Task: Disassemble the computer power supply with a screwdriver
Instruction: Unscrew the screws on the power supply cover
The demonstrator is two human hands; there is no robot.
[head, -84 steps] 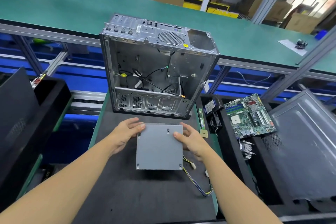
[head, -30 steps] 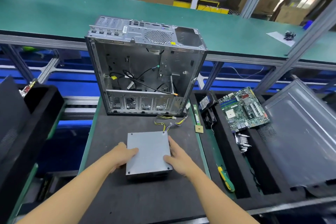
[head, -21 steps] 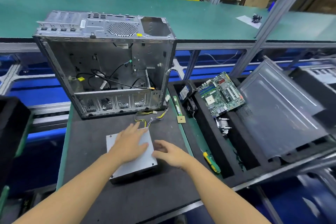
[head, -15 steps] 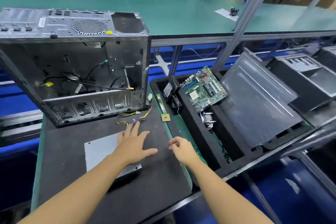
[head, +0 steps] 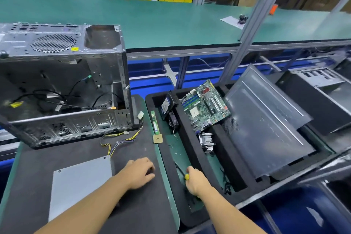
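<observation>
Right hand grips screwdriver, right of the power supply, likely fetching it for the screws.
Power supply lies flat on bench, broad face up for access; left hand rests just right of it, loosely curled, holding nothing.

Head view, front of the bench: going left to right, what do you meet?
power supply → left hand → right hand, gripping the screwdriver → side panel
</observation>
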